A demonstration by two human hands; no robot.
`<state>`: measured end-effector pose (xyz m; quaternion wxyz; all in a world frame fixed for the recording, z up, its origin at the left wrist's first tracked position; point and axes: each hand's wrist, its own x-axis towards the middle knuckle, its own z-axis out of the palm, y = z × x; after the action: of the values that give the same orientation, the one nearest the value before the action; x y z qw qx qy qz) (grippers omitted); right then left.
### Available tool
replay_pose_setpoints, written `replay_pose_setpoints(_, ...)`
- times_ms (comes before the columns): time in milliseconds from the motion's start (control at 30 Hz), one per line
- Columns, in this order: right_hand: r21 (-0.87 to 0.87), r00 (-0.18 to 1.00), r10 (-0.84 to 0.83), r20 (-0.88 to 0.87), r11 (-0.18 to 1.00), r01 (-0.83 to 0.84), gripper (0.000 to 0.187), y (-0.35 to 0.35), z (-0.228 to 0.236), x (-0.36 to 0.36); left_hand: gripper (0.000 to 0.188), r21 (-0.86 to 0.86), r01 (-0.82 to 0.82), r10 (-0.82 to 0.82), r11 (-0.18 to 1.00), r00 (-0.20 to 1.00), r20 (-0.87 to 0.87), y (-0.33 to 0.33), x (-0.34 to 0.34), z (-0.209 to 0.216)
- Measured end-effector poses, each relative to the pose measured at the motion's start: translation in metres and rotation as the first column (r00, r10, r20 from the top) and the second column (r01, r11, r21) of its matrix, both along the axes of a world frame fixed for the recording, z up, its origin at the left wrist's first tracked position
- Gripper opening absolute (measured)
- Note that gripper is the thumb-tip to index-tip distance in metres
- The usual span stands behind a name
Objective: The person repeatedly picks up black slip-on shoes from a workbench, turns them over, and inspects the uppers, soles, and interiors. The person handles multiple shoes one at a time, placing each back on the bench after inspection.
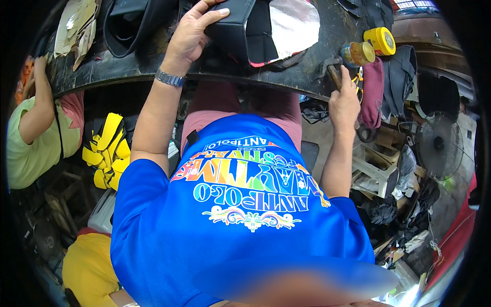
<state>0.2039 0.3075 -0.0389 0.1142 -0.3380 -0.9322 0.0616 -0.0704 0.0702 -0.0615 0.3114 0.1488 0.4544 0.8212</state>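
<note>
My left hand (197, 30), with a watch on its wrist, grips the left edge of a stiff black folded piece (232, 28), its thumb lying on top. The piece looks like part of a bag and stands partly open on the dark worktable (128, 71). A white lining sheet (294, 28) and a thin red edge show on its right side. At the table's front right edge, my right hand (343, 102) is closed around the wooden handle of a hammer (335, 75). The hammer head rests on or just over the tabletop.
A yellow tub (379, 41) and an amber jar (358, 53) stand beyond the hammer. Black bag pieces (128, 25) and torn cardboard (76, 28) lie at the left. A maroon pouch (372, 94) hangs at the right, near a fan (440, 146). A person (43, 117) is at the left.
</note>
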Motion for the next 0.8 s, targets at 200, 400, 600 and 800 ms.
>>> replay_pose_setpoints(200, -0.247, 0.684, 0.198, -0.702, 0.833, -0.494, 0.049, -0.053, 0.042, -0.049, 0.035, -0.053, -0.012, 0.01, 0.999, 0.999, -0.034, 0.0, 0.004, 0.0)
replay_pose_setpoints(400, -0.205, 0.848, 0.464, -0.258, 0.831, -0.517, 0.036, -0.064, 0.016, -0.089, 0.035, -0.105, -0.005, 0.001, 0.994, 0.999, -0.036, 0.0, 0.003, -0.002)
replay_pose_setpoints(600, -0.272, 0.943, 0.325, -0.07, 0.903, -0.332, 0.044, -0.07, 0.019, -0.086, 0.034, -0.185, -0.019, 0.005, 0.983, 0.997, -0.076, -0.003, 0.003, -0.001)
replay_pose_setpoints(800, -0.202, 0.762, 0.334, -0.555, 0.835, -0.513, 0.031, -0.068, 0.023, -0.09, 0.034, -0.107, -0.03, 0.018, 0.994, 0.994, -0.109, 0.001, 0.004, -0.002)
